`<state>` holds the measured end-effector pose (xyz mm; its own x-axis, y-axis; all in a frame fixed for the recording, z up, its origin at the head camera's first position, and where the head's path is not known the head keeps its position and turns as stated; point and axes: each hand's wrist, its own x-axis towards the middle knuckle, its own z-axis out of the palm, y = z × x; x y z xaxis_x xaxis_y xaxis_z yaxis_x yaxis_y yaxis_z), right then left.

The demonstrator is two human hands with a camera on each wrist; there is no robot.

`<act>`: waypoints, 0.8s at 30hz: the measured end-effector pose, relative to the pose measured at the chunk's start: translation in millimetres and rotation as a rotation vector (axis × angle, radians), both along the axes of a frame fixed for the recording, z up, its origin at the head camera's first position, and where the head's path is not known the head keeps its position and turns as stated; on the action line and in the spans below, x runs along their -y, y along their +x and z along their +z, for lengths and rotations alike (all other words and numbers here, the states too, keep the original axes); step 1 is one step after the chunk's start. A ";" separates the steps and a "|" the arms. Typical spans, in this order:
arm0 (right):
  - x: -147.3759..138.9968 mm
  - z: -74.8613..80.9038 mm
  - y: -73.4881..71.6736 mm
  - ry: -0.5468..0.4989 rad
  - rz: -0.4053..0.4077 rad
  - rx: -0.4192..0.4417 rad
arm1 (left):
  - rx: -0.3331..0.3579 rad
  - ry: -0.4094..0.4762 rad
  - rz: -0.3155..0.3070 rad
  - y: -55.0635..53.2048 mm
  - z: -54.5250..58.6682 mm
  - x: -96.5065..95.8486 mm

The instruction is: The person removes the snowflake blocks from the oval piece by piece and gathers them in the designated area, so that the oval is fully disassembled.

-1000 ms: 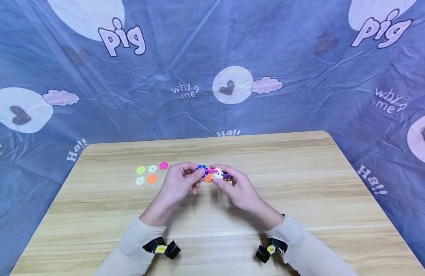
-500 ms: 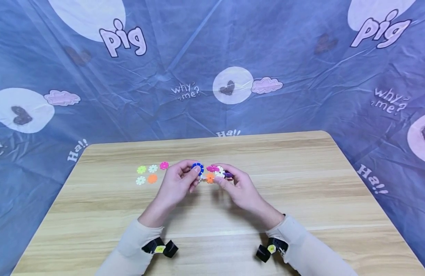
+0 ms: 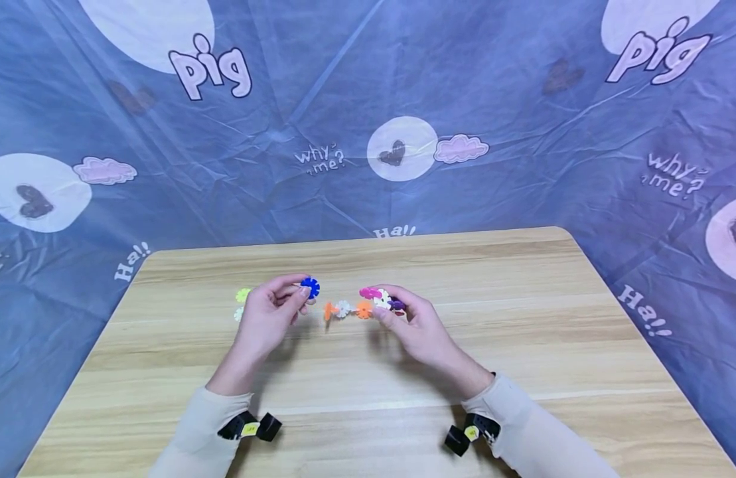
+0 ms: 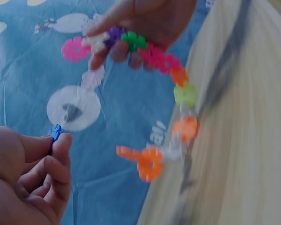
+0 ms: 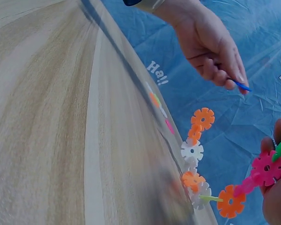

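A person in light sleeves point(image 3: 535, 425) works at a wood-grain tabletop point(image 3: 523, 299), twelve o'clock taken at its far edge. At far left, a yellow disc point(image 3: 242, 295) lies at ten o'clock from the left hand point(image 3: 269, 315) and a pale disc point(image 3: 239, 313) at nine, both partly behind that hand. A black wrist device point(image 3: 269, 427) sits at six o'clock from it. The left grip is clamped, thumb and fingertips pinching a notched blue disc point(image 3: 310, 287) at the hand's two o'clock, apart from everything else.

At about four to five o'clock from the blue disc begins the orange end of a chain of interlocked discs point(image 3: 364, 309), which curves rightward through white, orange and yellow links, then pink, green, purple and white, to a pink end. The right hand point(image 3: 412, 326) has its grip closed around the chain near that pink end, which pokes out at ten o'clock from the hand; the orange end lies toward nine. A second black device point(image 3: 457, 440) is at five o'clock from the right hand. At twelve, beyond the tabletop, hangs a blue printed backdrop point(image 3: 320, 73) lettered "pig," "why me?" and "Ha!!"
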<state>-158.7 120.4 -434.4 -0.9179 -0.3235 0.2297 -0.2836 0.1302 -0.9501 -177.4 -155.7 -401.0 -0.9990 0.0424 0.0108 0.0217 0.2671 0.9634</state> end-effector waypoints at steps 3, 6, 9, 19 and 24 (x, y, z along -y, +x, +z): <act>-0.5 -0.5 1.0 -0.005 0.000 -0.003 | -0.020 -0.044 0.039 -0.8 -2.2 8.0; -0.7 -0.5 1.6 -0.005 -0.001 -0.012 | -0.024 -0.065 0.061 -1.2 -4.0 15.5; -1.0 -0.5 1.8 -0.002 0.002 -0.018 | -0.022 -0.102 0.064 -2.1 -5.8 23.3; -1.4 -1.8 1.9 0.002 0.008 -0.023 | 0.023 -0.251 0.045 -8.2 -12.0 44.0; -1.6 -1.9 2.2 0.006 0.008 -0.027 | 0.068 -0.270 0.053 -13.3 -17.7 50.9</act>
